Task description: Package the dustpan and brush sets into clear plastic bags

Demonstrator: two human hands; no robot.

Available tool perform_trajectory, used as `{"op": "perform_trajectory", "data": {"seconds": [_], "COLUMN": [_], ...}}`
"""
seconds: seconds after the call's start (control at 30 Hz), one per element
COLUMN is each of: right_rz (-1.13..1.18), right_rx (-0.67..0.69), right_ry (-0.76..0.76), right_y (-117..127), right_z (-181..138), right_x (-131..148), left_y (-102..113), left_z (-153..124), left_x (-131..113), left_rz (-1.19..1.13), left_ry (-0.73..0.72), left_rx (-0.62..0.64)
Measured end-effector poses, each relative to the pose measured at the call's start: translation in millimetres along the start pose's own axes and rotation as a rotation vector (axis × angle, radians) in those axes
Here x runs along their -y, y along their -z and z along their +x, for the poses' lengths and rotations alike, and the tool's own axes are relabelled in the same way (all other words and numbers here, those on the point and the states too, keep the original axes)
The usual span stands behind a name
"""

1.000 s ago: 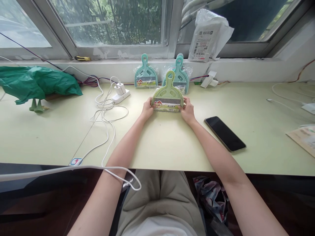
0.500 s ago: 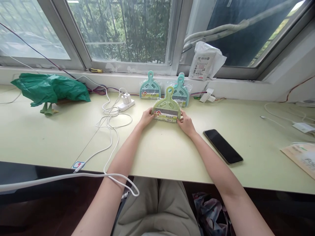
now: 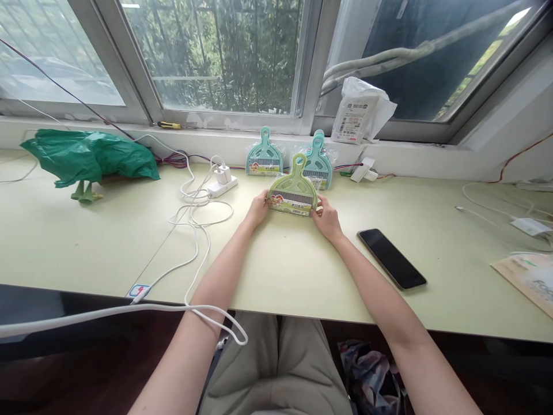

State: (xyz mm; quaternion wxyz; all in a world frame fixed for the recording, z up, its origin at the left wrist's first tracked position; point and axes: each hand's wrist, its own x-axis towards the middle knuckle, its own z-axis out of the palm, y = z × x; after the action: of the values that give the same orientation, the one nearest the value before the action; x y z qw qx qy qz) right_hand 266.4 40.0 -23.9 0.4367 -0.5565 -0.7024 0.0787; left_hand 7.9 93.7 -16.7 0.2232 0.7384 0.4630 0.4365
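Note:
Between my two hands stands a light green mini dustpan-and-brush set (image 3: 292, 189) in clear wrapping, its handle loop upward and a printed label across its lower part. My left hand (image 3: 258, 208) grips its left edge, and my right hand (image 3: 327, 217) grips its right edge with the thumb in front. Just behind it, a stack of teal dustpan sets (image 3: 318, 158) leans by the wall, partly covered by the green one. To the left of that stack, another teal dustpan set (image 3: 264, 155) leans upright.
On the pale table (image 3: 276, 271), a black phone (image 3: 391, 258) lies right of my right arm. White cables trail from a power strip (image 3: 222, 185) on the left, one crossing my left forearm. A green plastic bag (image 3: 95, 154) sits far left; a white package (image 3: 360, 112) stands on the sill.
Both hands keep hold of the green dustpan set in nearly the same place. The whole view has shifted very slightly.

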Motion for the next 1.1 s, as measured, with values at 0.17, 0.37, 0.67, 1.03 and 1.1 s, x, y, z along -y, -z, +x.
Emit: {"op": "perform_trajectory", "data": {"seconds": [0.17,0.37,0.67,1.03,1.1], "right_rz": [0.024,0.054,-0.081,-0.129,-0.130], "right_rx": [-0.004,0.026,0.015,-0.095,-0.124], "right_ry": [-0.003,-0.005,0.008,-0.062,-0.070], "right_y": [-4,-29,-95,-157,-163], "right_z": [1,20,93,158,165], "right_x": [-2,2,22,20,19], "left_y": [-1,7,33,27,25], "left_z": [-3,-6,-3,4,5], "left_x": [-3,2,23,25,26], "left_rz": [0.109,0.175,0.055,-0.170,-0.203], "left_ry": [0.080,0.182,0.308,0.322,0.332], "left_rx": [-0.029,-0.141,-0.627,-0.445,-0.393]}}
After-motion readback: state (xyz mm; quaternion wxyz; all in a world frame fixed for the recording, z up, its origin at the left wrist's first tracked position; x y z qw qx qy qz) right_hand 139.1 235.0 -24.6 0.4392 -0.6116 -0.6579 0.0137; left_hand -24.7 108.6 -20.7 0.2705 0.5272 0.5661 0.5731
